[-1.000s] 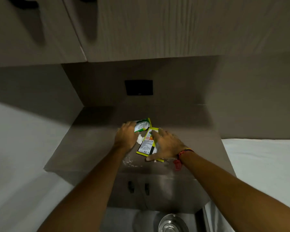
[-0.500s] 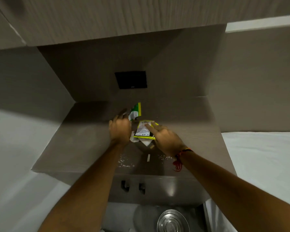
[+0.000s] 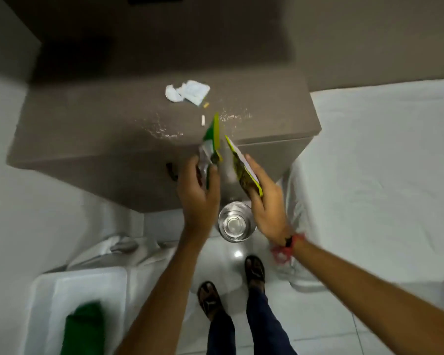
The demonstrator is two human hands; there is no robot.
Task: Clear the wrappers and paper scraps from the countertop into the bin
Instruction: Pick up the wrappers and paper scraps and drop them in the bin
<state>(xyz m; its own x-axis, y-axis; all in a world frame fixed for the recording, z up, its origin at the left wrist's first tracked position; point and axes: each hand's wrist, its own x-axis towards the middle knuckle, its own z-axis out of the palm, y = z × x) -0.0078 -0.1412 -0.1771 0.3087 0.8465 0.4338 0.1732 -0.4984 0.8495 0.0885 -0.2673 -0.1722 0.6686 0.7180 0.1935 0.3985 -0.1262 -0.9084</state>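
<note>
My left hand (image 3: 199,190) grips a green and silver wrapper (image 3: 211,139) in front of the countertop's front edge. My right hand (image 3: 265,198) holds a yellow wrapper (image 3: 242,166) with a white label, just right of the first. Both hands hover above a round metal bin (image 3: 236,225) on the floor, which shows between them. On the grey countertop (image 3: 100,124), white crumpled paper scraps (image 3: 187,93) lie near the back, with a small white bit (image 3: 203,120), a yellow bit (image 3: 206,105) and scattered crumbs (image 3: 162,129) closer to the front.
A white plastic box (image 3: 62,298) with a green thing (image 3: 83,326) in it stands on the floor at the lower left. White cloth (image 3: 382,162) covers the surface on the right. My feet (image 3: 231,285) stand on the tiled floor below the bin.
Both hands lifted the two wrappers off the countertop and pulled back over the bin. The view has tilted down to the floor. White scraps that lay under the wrappers now show.
</note>
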